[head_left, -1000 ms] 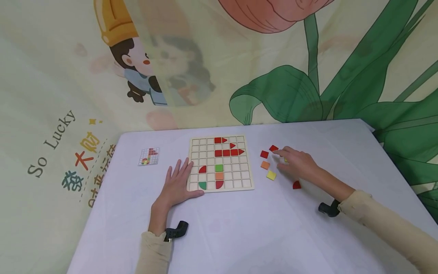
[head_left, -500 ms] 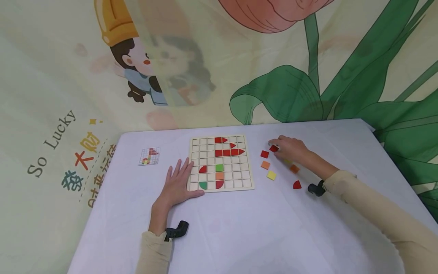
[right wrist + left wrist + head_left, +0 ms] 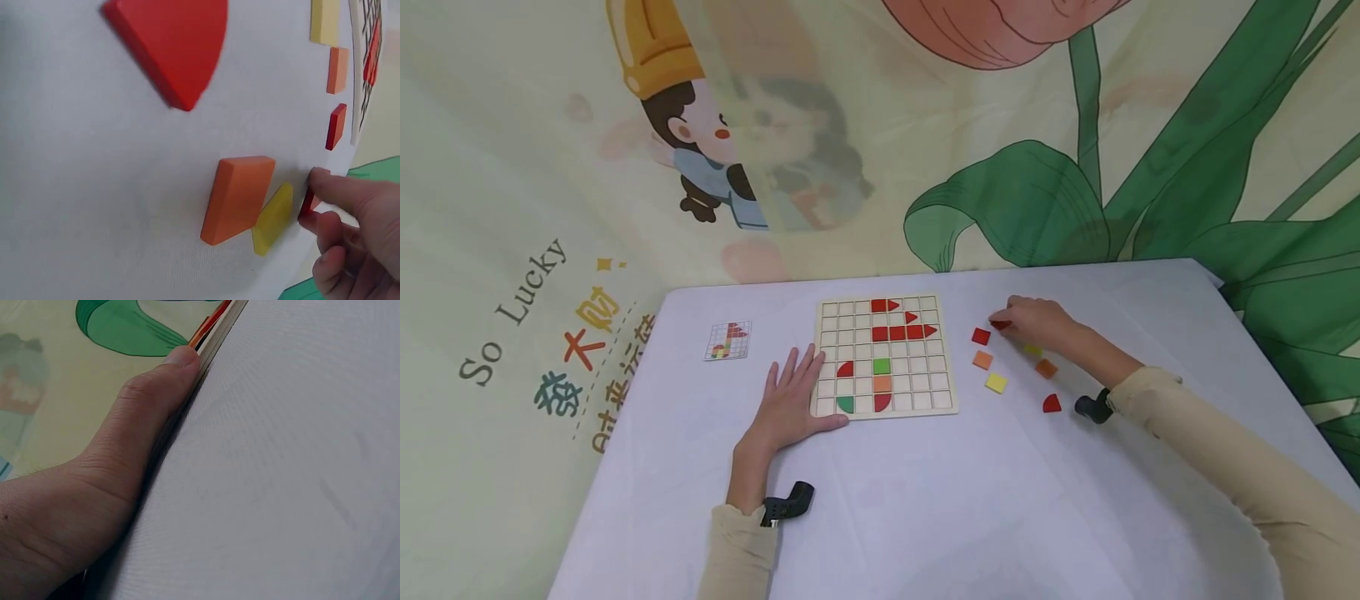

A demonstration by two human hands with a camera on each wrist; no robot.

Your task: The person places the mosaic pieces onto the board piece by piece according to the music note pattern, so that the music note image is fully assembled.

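Observation:
A pale grid board point(image 3: 921, 384) lies on the table with red, green and orange tiles on it. My left hand point(image 3: 786, 407) rests at its lower left corner, fingers spread and straight. In the left wrist view the thumb point(image 3: 140, 409) lies along the board's near edge. Right of the board, my right hand point(image 3: 1037, 321) pinches a small red tile point(image 3: 309, 201) between thumb and fingertip, low at the tabletop. The fingers partly cover that tile. Close by lie a yellow tile point(image 3: 275, 219) and an orange tile point(image 3: 240, 197).
Between board and right hand sit a red square tile point(image 3: 981, 336), an orange tile point(image 3: 982, 360) and a yellow tile point(image 3: 996, 383). A red quarter-round tile point(image 3: 1052, 403) lies nearer me. A printed pattern card point(image 3: 727, 341) is at the left. A patterned cloth backdrop rises behind the table.
My right hand has shifted slightly back and left, and its fingers have closed round the red tile. An orange tile beneath the hand has come into view. The left hand has stayed put.

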